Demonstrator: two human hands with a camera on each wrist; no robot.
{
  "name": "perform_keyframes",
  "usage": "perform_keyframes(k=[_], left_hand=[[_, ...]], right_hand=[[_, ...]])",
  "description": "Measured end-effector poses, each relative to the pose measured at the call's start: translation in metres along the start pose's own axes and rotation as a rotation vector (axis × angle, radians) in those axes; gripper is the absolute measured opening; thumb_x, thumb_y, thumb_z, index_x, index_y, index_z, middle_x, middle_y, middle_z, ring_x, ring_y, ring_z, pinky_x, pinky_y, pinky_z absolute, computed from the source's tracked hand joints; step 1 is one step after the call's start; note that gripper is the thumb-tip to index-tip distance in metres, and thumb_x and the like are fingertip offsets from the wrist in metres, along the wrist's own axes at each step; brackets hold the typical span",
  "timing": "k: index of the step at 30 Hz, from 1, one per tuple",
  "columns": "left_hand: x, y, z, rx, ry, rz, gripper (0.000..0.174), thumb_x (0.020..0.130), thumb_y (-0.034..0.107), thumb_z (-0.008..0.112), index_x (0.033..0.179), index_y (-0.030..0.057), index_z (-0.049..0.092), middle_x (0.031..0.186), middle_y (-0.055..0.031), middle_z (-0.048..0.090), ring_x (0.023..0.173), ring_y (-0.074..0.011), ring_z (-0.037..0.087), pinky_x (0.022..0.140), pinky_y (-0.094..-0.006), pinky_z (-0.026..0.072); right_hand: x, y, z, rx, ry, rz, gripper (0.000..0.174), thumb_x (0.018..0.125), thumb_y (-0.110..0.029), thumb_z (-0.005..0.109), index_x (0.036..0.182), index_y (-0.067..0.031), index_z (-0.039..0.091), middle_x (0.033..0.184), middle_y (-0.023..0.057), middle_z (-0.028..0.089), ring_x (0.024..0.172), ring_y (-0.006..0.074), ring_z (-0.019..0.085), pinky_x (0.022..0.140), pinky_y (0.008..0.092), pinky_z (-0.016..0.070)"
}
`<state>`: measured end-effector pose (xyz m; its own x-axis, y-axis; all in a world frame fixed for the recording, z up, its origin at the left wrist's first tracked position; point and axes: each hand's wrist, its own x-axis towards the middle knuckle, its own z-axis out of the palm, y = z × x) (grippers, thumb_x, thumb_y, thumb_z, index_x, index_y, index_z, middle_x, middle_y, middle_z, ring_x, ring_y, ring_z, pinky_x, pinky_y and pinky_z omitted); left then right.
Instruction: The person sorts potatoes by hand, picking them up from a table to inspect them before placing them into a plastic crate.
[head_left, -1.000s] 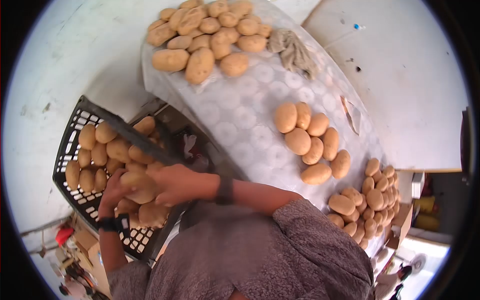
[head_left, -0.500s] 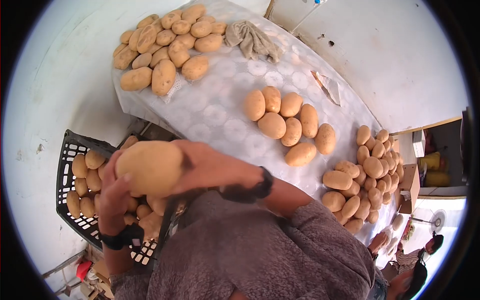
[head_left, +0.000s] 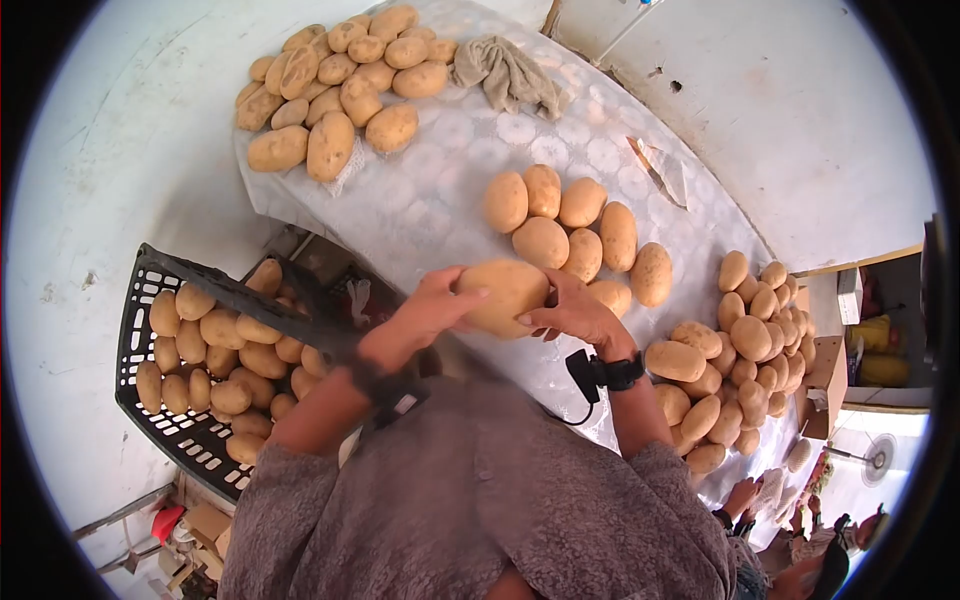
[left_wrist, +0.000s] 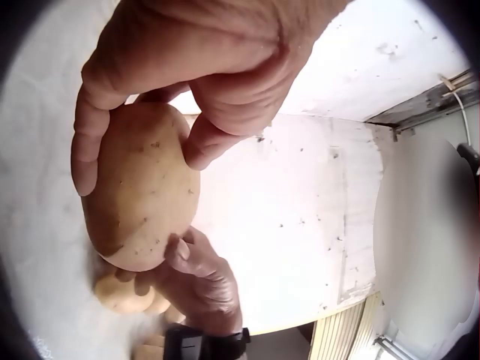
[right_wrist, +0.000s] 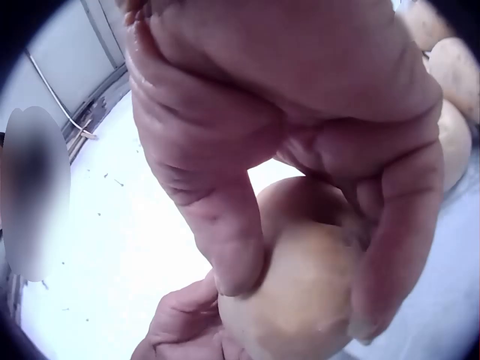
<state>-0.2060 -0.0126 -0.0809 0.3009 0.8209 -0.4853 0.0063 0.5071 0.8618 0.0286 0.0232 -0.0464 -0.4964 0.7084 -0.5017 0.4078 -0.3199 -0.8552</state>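
One large potato is held between both hands, above the near edge of the covered table. My left hand grips one end, with thumb and fingers on opposite sides in the left wrist view. The other end is gripped by my right hand, its thumb and fingers bent around the potato in the right wrist view. Just beyond the hands, a small group of potatoes lies on the tablecloth; the held potato and right hand partly cover the nearest one.
A black crate of potatoes stands at the left, below table height. Potato heaps lie at the table's far left and right. A grey cloth and a torn paper scrap lie on the patterned tablecloth. Other people are at the lower right.
Both hands have lifted the potato out of the crate and carried it rightward over the table edge. The head view has shifted too.
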Motion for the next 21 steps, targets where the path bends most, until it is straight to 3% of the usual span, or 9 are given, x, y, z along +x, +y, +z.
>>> perform_keyframes(k=[2, 9, 15, 18, 21], left_hand=[[0.013, -0.010, 0.009, -0.151, -0.046, -0.067, 0.048, 0.091, 0.026, 0.063, 0.130, 0.0003, 0.048, 0.116, -0.0101, 0.059, 0.099, -0.0209, 0.062, 0.073, -0.0348, 0.0574], [0.050, -0.031, 0.027, -0.205, -0.087, -0.115, 0.046, 0.093, 0.028, 0.061, 0.130, 0.0019, 0.049, 0.118, -0.0115, 0.058, 0.102, -0.0226, 0.061, 0.071, -0.0361, 0.0576], [0.057, -0.033, 0.036, -0.181, -0.076, -0.127, 0.045, 0.092, 0.028, 0.061, 0.125, 0.0001, 0.052, 0.112, -0.0113, 0.061, 0.094, -0.0219, 0.064, 0.069, -0.0341, 0.0575], [0.060, -0.033, 0.045, 0.001, 0.028, -0.109, 0.043, 0.090, 0.029, 0.062, 0.120, -0.0005, 0.055, 0.104, -0.0119, 0.063, 0.086, -0.0190, 0.065, 0.067, -0.0315, 0.0567], [0.069, -0.048, 0.044, 0.348, 0.126, 0.041, 0.044, 0.083, 0.030, 0.066, 0.110, -0.0032, 0.057, 0.096, -0.0175, 0.065, 0.082, -0.0241, 0.066, 0.069, -0.0361, 0.0540]], right_hand=[[0.001, 0.011, -0.008, -0.044, 0.022, 0.051, 0.065, 0.070, -0.023, 0.077, 0.124, 0.0021, 0.049, 0.090, 0.0119, 0.065, 0.065, 0.0163, 0.064, 0.052, 0.0255, 0.0526], [0.003, 0.023, -0.022, -0.136, 0.089, 0.132, 0.057, 0.074, -0.022, 0.075, 0.121, 0.0015, 0.051, 0.086, 0.0121, 0.066, 0.063, 0.0173, 0.066, 0.050, 0.0250, 0.0530], [0.001, 0.021, -0.019, -0.271, 0.160, 0.202, 0.058, 0.075, -0.019, 0.072, 0.122, 0.0063, 0.049, 0.085, 0.0170, 0.066, 0.056, 0.0180, 0.064, 0.046, 0.0277, 0.0529], [0.000, 0.016, -0.016, -0.392, 0.252, 0.139, 0.058, 0.075, -0.016, 0.071, 0.124, 0.0058, 0.047, 0.079, 0.0186, 0.065, 0.052, 0.0181, 0.063, 0.045, 0.0286, 0.0521], [0.001, 0.012, -0.013, -0.444, 0.312, 0.153, 0.059, 0.075, -0.017, 0.071, 0.126, 0.0036, 0.048, 0.076, 0.0181, 0.066, 0.051, 0.0190, 0.064, 0.045, 0.0298, 0.0517]])
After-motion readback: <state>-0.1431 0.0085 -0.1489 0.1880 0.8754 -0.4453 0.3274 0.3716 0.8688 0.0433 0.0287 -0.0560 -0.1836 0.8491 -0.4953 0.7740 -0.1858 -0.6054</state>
